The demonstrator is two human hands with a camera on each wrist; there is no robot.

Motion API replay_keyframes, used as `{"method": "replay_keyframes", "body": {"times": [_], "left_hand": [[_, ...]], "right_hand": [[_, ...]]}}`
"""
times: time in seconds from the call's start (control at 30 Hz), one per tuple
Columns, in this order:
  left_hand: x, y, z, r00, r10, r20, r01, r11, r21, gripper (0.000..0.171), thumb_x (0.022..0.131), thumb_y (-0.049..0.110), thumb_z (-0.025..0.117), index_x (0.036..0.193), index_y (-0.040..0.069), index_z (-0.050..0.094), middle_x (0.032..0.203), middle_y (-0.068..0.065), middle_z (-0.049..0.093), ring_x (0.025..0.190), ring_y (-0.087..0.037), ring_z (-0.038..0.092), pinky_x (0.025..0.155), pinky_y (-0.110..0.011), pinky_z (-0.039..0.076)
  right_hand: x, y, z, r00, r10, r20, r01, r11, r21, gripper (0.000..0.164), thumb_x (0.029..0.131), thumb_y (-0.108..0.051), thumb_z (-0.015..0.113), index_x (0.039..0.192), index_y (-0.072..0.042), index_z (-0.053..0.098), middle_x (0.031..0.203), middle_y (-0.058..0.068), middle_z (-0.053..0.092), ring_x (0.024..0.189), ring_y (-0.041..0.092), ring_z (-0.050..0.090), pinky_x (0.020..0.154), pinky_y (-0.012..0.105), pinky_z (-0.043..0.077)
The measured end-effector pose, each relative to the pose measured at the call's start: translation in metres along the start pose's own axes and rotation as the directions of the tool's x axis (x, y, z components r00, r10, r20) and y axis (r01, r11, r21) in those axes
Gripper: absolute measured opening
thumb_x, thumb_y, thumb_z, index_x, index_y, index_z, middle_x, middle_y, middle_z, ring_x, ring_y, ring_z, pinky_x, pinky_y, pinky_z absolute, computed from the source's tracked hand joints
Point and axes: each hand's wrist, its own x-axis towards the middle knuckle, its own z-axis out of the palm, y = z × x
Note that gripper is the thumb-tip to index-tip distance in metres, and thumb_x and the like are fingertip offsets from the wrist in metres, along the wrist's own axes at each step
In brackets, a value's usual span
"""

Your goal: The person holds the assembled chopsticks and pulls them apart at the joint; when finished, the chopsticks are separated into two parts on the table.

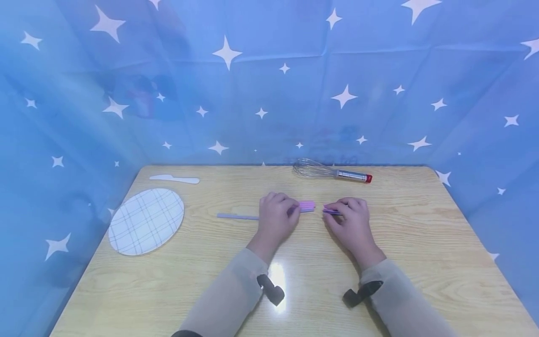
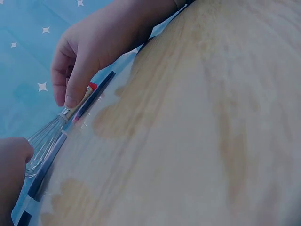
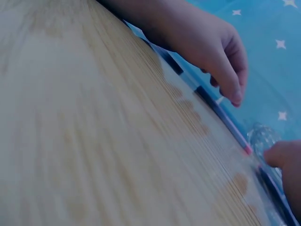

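My left hand point(image 1: 277, 216) rests low over the table with its thumb and fingers around a small bundle of pink and lilac straw-like sticks point(image 1: 307, 204). A lilac stick point(image 1: 237, 216) lies flat and shows to the left of that hand. Opposite, my right hand point(image 1: 351, 219) pinches dark purple sticks point(image 1: 331, 211) between thumb and fingers. A narrow gap separates the two sets of ends. In the right wrist view, a stick with a pink end point(image 3: 248, 149) lies near the left fingertips; the left wrist view shows a dark stick point(image 2: 95, 96) by the right hand.
A wire whisk point(image 1: 332, 172) with a red-tipped handle lies along the back edge. At the left are a white checked oval plate point(image 1: 147, 222) and a white knife point(image 1: 174, 179). A blue starred curtain point(image 1: 261, 84) surrounds the wooden table point(image 1: 421, 243).
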Motion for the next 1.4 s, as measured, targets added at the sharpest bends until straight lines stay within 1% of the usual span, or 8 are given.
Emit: {"method": "replay_keyframes", "body": {"times": [0.2, 0.4, 0.57, 0.77, 0.97, 1.13, 1.27, 1.4], "left_hand": [[-0.002, -0.003, -0.008, 1.0, -0.025, 0.008, 0.025, 0.999, 0.024, 0.008, 0.096, 0.025, 0.08, 0.101, 0.02, 0.083, 0.102, 0.006, 0.075, 0.1, -0.017, 0.063, 0.097, -0.041, 0.046], [-0.006, -0.017, -0.02, 1.0, 0.01, -0.025, -0.008, 0.997, 0.078, 0.007, 0.094, 0.024, 0.08, 0.098, 0.018, 0.083, 0.101, 0.004, 0.076, 0.098, -0.02, 0.064, 0.094, -0.044, 0.048], [-0.015, -0.036, -0.039, 0.997, 0.034, -0.069, -0.028, 0.997, 0.078, 0.007, 0.094, 0.019, 0.079, 0.098, 0.015, 0.083, 0.101, 0.0, 0.076, 0.099, -0.023, 0.065, 0.093, -0.047, 0.048], [-0.029, -0.064, -0.066, 0.998, 0.023, -0.063, -0.017, 0.995, 0.095, 0.009, 0.093, 0.017, 0.076, 0.099, 0.014, 0.082, 0.101, -0.003, 0.076, 0.1, -0.027, 0.066, 0.092, -0.049, 0.047], [-0.043, -0.088, -0.088, 0.998, -0.055, 0.033, 0.053, 0.997, 0.056, 0.021, 0.095, 0.021, 0.076, 0.113, 0.011, 0.08, 0.108, -0.004, 0.076, 0.11, -0.029, 0.066, 0.103, -0.052, 0.047], [-0.054, -0.103, -0.102, 0.973, -0.139, 0.184, 0.134, 0.99, 0.038, 0.041, 0.097, 0.034, 0.075, 0.132, 0.012, 0.071, 0.119, 0.0, 0.071, 0.12, -0.025, 0.059, 0.112, -0.048, 0.042], [-0.06, -0.113, -0.106, 0.963, -0.106, 0.249, 0.1, 0.994, 0.033, 0.041, 0.097, 0.034, 0.076, 0.131, 0.012, 0.07, 0.123, -0.001, 0.067, 0.12, -0.024, 0.056, 0.112, -0.046, 0.041], [-0.062, -0.117, -0.107, 0.962, -0.062, 0.266, 0.057, 0.998, 0.026, 0.029, 0.099, 0.027, 0.074, 0.124, 0.013, 0.072, 0.122, -0.001, 0.067, 0.116, -0.024, 0.056, 0.108, -0.045, 0.042]], "right_hand": [[0.002, -0.01, 0.009, 1.0, -0.025, 0.0, 0.025, 0.999, 0.02, 0.017, 0.084, -0.013, 0.088, 0.098, -0.006, 0.082, 0.101, 0.015, 0.069, 0.102, 0.041, 0.055, 0.094, 0.056, 0.037], [0.005, -0.021, 0.02, 0.997, -0.078, -0.012, 0.079, 0.996, 0.052, 0.015, 0.083, -0.011, 0.089, 0.095, -0.007, 0.081, 0.101, 0.015, 0.07, 0.101, 0.041, 0.056, 0.093, 0.056, 0.038], [0.008, -0.033, 0.027, 0.995, -0.085, 0.052, 0.08, 0.993, 0.085, 0.014, 0.083, -0.019, 0.087, 0.095, -0.013, 0.081, 0.104, 0.009, 0.07, 0.107, 0.037, 0.054, 0.096, 0.054, 0.038], [0.011, -0.048, 0.038, 0.99, -0.118, 0.081, 0.106, 0.984, 0.141, 0.017, 0.079, -0.024, 0.087, 0.093, -0.016, 0.081, 0.107, 0.007, 0.069, 0.11, 0.035, 0.053, 0.099, 0.056, 0.035], [0.014, -0.063, 0.055, 0.983, -0.159, 0.092, 0.143, 0.977, 0.158, 0.013, 0.079, -0.023, 0.086, 0.088, -0.017, 0.08, 0.105, 0.007, 0.071, 0.109, 0.035, 0.054, 0.099, 0.057, 0.036], [0.017, -0.08, 0.067, 0.982, -0.123, 0.144, 0.1, 0.982, 0.161, 0.016, 0.083, -0.026, 0.086, 0.096, -0.018, 0.083, 0.112, 0.007, 0.072, 0.114, 0.031, 0.052, 0.103, 0.055, 0.034], [0.021, -0.097, 0.079, 0.981, -0.1, 0.169, 0.074, 0.985, 0.153, 0.018, 0.084, -0.025, 0.087, 0.1, -0.019, 0.084, 0.111, 0.001, 0.07, 0.113, 0.027, 0.051, 0.104, 0.052, 0.035], [0.023, -0.113, 0.093, 0.973, -0.074, 0.22, 0.053, 0.994, 0.1, 0.019, 0.088, -0.029, 0.085, 0.106, -0.022, 0.083, 0.112, -0.004, 0.069, 0.114, 0.024, 0.05, 0.103, 0.048, 0.037]]}}
